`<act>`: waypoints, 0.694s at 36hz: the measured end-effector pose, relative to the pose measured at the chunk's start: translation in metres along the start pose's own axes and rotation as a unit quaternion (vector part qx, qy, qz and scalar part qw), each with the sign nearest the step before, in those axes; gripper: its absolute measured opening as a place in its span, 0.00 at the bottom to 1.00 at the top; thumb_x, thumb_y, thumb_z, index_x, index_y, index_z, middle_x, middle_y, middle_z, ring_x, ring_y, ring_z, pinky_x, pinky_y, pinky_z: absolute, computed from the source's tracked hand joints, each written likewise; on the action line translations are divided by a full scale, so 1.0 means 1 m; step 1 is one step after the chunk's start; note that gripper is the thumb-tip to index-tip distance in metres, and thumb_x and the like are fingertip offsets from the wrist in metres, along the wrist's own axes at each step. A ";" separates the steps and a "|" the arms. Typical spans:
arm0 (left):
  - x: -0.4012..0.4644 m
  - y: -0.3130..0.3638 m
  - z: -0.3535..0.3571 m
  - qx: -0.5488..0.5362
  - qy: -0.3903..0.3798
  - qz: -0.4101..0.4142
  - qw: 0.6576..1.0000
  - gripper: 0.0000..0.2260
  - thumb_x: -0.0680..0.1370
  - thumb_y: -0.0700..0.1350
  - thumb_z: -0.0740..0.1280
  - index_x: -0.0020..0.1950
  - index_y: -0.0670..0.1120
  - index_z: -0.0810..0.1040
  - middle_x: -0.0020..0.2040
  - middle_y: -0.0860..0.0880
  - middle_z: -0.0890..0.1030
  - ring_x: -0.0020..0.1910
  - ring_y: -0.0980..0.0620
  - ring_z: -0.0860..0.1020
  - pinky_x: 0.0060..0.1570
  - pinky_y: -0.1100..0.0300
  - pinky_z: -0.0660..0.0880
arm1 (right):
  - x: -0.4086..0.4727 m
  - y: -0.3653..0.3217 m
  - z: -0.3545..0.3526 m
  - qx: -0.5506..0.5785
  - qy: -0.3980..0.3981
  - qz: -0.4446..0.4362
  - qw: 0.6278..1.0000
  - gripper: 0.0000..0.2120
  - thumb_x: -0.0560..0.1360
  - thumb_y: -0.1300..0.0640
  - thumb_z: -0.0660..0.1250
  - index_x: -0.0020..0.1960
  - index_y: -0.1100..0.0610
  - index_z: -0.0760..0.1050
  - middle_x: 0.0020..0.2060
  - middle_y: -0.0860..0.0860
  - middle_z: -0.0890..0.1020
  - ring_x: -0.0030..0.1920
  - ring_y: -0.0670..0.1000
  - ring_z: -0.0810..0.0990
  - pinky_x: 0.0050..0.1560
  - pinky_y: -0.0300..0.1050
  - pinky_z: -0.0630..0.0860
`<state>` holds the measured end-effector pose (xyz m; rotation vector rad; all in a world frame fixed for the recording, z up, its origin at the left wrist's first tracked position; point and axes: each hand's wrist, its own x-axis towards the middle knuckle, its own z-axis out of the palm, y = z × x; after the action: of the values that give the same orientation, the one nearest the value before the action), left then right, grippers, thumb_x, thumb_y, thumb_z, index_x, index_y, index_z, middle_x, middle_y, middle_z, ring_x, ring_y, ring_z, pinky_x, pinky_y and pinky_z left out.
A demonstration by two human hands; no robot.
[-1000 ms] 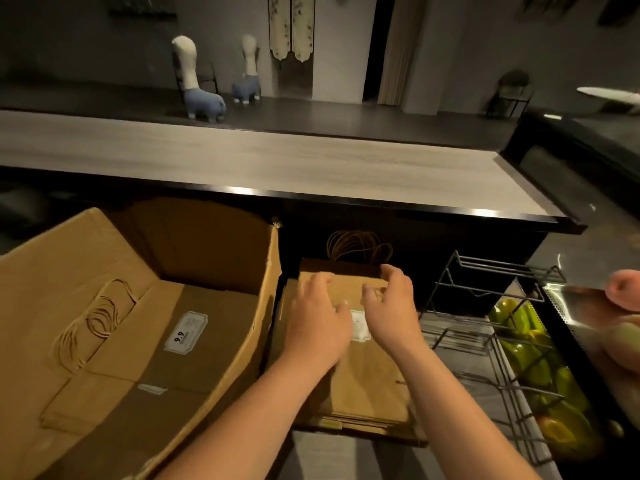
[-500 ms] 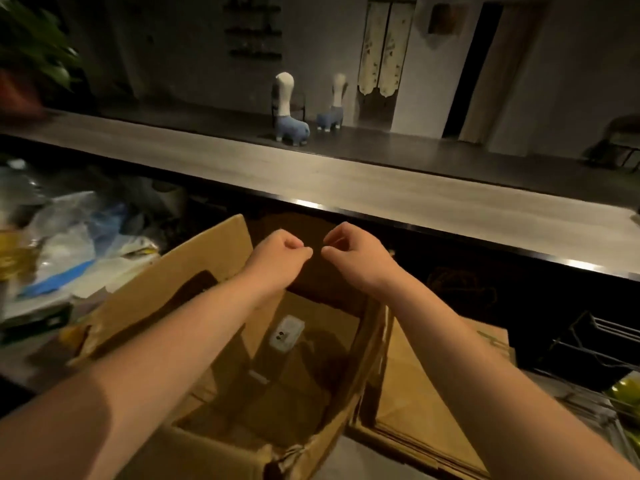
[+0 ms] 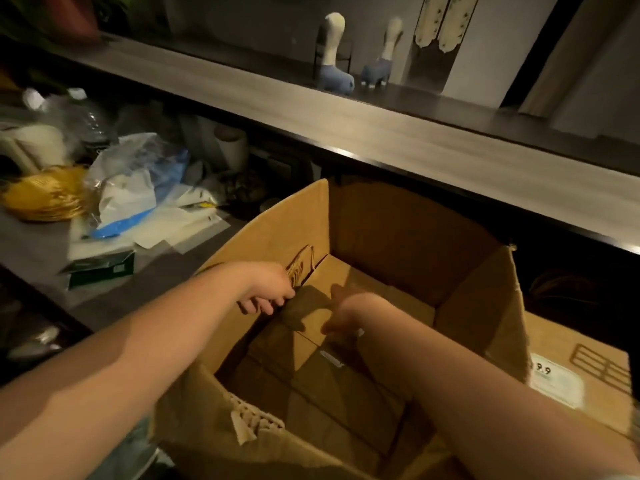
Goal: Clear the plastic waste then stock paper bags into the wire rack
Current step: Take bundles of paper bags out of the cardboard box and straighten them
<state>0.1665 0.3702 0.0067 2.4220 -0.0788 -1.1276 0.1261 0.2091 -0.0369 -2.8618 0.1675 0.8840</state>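
An open cardboard box fills the middle of the view, with flat brown paper bags stacked inside. My left hand reaches in at the box's left wall, fingers loosely curled just beside the top bag's left edge, with nothing visibly held. My right hand is lower in the box, in shadow over the top bag; its fingers are hidden. A second stack of paper bags with a white "9.9" label lies right of the box. Crumpled plastic waste lies on the counter at the left. The wire rack is out of view.
A long wooden counter top runs across behind the box. A yellow bundle and a green carton lie near the plastic. Two blue-and-white figures stand on the floor beyond.
The view has swung left from the bag stack by the wire rack to the box. Both hands left that stack, hovered above the box, and now reach down into it.
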 end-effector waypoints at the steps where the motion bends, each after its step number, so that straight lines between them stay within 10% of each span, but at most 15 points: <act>1: 0.002 -0.001 -0.001 0.000 -0.007 0.003 1.000 0.13 0.81 0.47 0.59 0.64 0.46 0.73 0.54 0.48 0.80 0.47 0.53 0.79 0.57 0.49 0.74 | 0.003 0.003 0.010 -0.009 0.002 0.006 1.000 0.36 0.70 0.44 0.74 0.74 0.52 0.63 0.68 0.55 0.71 0.66 0.59 0.72 0.61 0.53 0.75; 5: 0.010 0.002 -0.006 -0.003 0.000 0.021 1.000 0.14 0.81 0.47 0.57 0.65 0.46 0.72 0.48 0.51 0.78 0.46 0.54 0.78 0.43 0.53 0.75 | 0.006 0.026 0.035 -0.072 -0.004 0.019 0.997 0.51 0.66 0.40 0.76 0.78 0.50 0.51 0.75 0.57 0.60 0.72 0.63 0.63 0.66 0.59 0.72; 11: 0.014 0.005 -0.007 0.002 0.001 0.032 0.999 0.15 0.82 0.48 0.57 0.67 0.47 0.71 0.50 0.51 0.78 0.48 0.54 0.78 0.50 0.49 0.76 | 0.008 0.048 0.049 -0.094 -0.018 0.015 0.995 0.57 0.64 0.31 0.73 0.80 0.52 0.46 0.79 0.53 0.50 0.76 0.62 0.57 0.70 0.59 0.67; 25: 0.017 0.003 -0.003 0.042 -0.015 0.017 0.999 0.17 0.82 0.49 0.57 0.70 0.47 0.67 0.51 0.50 0.78 0.48 0.52 0.79 0.52 0.51 0.76 | -0.001 -0.004 0.035 -0.181 -0.032 -0.052 0.982 0.14 0.78 0.52 0.63 0.60 0.57 0.74 0.51 0.53 0.79 0.47 0.54 0.80 0.39 0.43 0.75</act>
<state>0.1808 0.3647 -0.0023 2.4683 -0.1802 -1.1665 0.1060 0.2189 -0.0646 -3.1261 -0.1685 1.0821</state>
